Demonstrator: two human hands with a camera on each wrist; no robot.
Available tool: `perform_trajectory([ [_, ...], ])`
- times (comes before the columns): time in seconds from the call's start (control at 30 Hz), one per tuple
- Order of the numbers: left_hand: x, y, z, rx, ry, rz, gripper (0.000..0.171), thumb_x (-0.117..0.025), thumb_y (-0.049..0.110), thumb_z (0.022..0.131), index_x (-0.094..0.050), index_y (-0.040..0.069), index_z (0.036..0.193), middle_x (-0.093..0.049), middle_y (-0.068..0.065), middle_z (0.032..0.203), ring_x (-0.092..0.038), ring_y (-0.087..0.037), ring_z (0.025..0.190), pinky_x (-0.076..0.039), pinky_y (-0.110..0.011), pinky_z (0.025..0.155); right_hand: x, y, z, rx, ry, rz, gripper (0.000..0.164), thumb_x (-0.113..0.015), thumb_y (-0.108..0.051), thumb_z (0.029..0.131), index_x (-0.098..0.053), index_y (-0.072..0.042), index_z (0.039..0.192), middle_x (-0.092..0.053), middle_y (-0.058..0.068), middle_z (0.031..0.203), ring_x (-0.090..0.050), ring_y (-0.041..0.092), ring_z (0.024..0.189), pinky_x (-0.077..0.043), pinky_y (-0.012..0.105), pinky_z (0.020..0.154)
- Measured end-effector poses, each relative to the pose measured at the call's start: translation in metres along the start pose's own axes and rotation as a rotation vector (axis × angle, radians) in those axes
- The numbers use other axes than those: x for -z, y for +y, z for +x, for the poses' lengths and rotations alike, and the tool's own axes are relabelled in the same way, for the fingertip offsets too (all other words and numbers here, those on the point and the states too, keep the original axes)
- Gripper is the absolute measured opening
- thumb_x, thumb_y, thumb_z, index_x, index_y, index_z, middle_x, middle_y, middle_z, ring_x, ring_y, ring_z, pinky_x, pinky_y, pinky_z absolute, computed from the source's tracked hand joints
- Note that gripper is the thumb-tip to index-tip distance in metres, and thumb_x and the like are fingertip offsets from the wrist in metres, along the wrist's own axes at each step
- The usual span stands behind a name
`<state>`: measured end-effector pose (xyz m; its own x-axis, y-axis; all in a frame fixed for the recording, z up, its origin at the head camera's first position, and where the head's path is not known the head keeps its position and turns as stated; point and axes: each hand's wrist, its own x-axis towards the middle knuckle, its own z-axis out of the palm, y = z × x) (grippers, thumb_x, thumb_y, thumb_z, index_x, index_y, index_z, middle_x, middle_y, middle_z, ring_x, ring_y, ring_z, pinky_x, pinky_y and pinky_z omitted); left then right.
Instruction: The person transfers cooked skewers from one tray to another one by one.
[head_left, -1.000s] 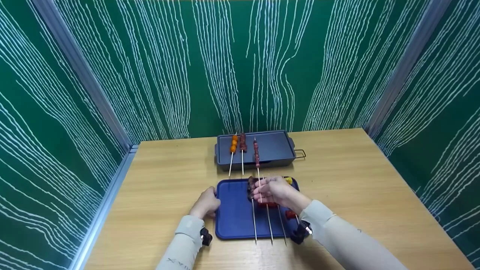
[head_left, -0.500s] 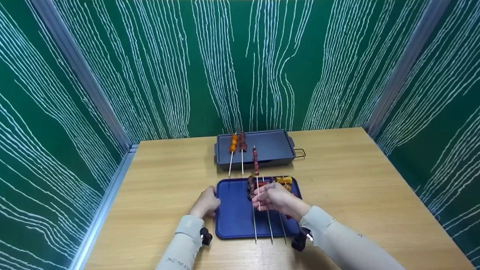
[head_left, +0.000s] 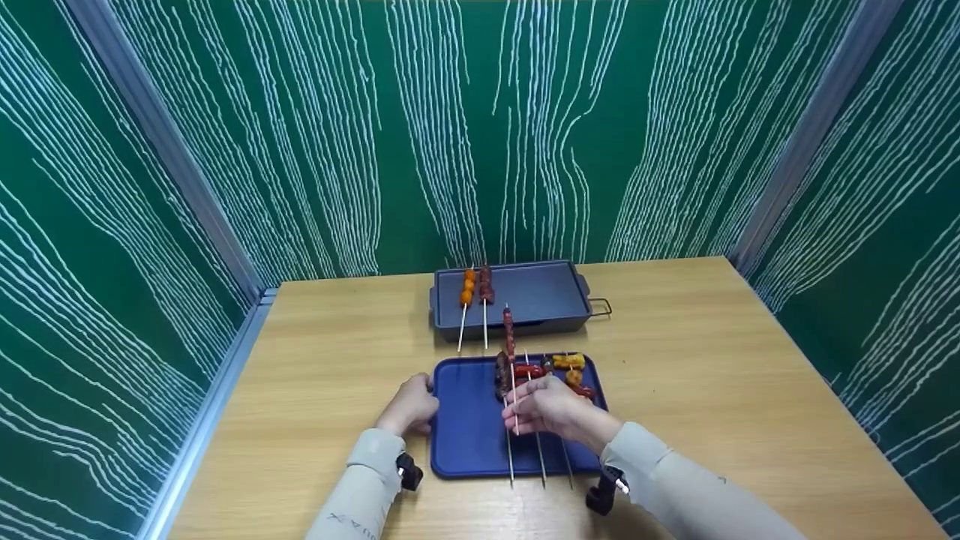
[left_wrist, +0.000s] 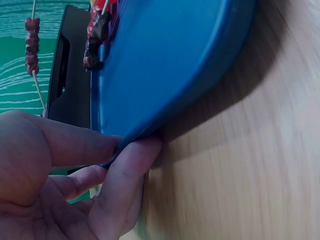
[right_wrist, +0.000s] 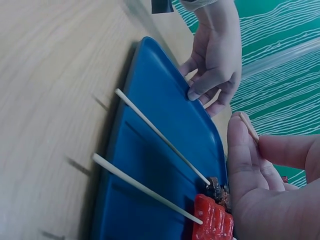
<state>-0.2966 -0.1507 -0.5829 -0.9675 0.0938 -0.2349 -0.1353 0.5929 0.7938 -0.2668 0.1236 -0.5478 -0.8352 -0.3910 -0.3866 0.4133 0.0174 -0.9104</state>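
My right hand [head_left: 553, 409] pinches the stick of a thin dark-red meat skewer [head_left: 509, 337] between thumb and fingers. The skewer is held above the blue tray [head_left: 469, 427], meat end pointing away from me. My left hand [head_left: 410, 405] grips the tray's left rim; in the left wrist view, the thumb and fingers [left_wrist: 132, 162] pinch that edge. On the tray's right half lie a dark-brown meat skewer [head_left: 501, 375], a skewer with red pieces [right_wrist: 212, 220] and one with yellow, orange and red pieces [head_left: 574, 375]. My right hand partly covers them.
Behind the tray stands a dark grey grill pan [head_left: 544, 292] with a wire handle [head_left: 601, 307] on its right. An orange-ball skewer [head_left: 468, 289] and a reddish-brown meat skewer [head_left: 486, 285] lie at its left, sticks overhanging the front. Green walls enclose the wooden table [head_left: 697, 360].
My right hand has drawn the thin meat skewer back towards me, from over the pan to over the tray. The yellow-and-orange skewer shows more. My left hand keeps its hold.
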Motion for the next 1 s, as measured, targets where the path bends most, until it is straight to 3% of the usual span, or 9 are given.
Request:
perform_trajectory([
  [0.37,0.002,-0.005,0.001,-0.007,-0.030,-0.114,0.022,-0.048,-0.009,0.085,-0.061,-0.005,0.103,-0.054,-0.005,0.082,-0.060,-0.019,0.061,-0.062,-0.032,0.046,-0.005,0.009,-0.005,-0.009,-0.022,0.002,0.026,-0.059,0.010,0.098,-0.058,0.016,0.124,-0.077,0.014,0.092,-0.077,0.020,0.078,-0.070,0.031,0.073],
  [0.53,0.006,-0.004,-0.002,-0.006,-0.055,-0.143,0.031,-0.052,-0.013,0.081,-0.062,-0.007,0.109,-0.055,-0.004,0.080,-0.058,-0.016,0.054,-0.062,-0.030,0.046,-0.007,0.014,-0.005,-0.025,-0.028,0.001,0.028,-0.059,0.011,0.097,-0.057,0.018,0.125,-0.077,0.015,0.091,-0.077,0.020,0.077,-0.071,0.031,0.073],
  [0.8,0.009,-0.009,-0.003,0.002,-0.117,-0.240,0.031,-0.045,-0.011,0.091,-0.061,-0.009,0.117,-0.054,-0.006,0.086,-0.061,-0.016,0.059,-0.065,-0.030,0.052,-0.013,0.019,-0.006,-0.034,-0.034,-0.014,0.024,-0.061,0.013,0.096,-0.060,0.016,0.119,-0.076,0.016,0.090,-0.077,0.021,0.077,-0.071,0.033,0.074],
  [1.0,0.008,-0.012,-0.001,0.016,-0.104,-0.244,0.043,-0.050,-0.017,0.082,-0.061,-0.008,0.122,-0.054,-0.005,0.087,-0.059,-0.015,0.057,-0.063,-0.028,0.050,-0.018,0.025,-0.008,-0.039,-0.049,-0.033,0.022,-0.059,0.012,0.095,-0.061,0.014,0.117,-0.076,0.015,0.089,-0.077,0.020,0.075,-0.071,0.032,0.071],
])
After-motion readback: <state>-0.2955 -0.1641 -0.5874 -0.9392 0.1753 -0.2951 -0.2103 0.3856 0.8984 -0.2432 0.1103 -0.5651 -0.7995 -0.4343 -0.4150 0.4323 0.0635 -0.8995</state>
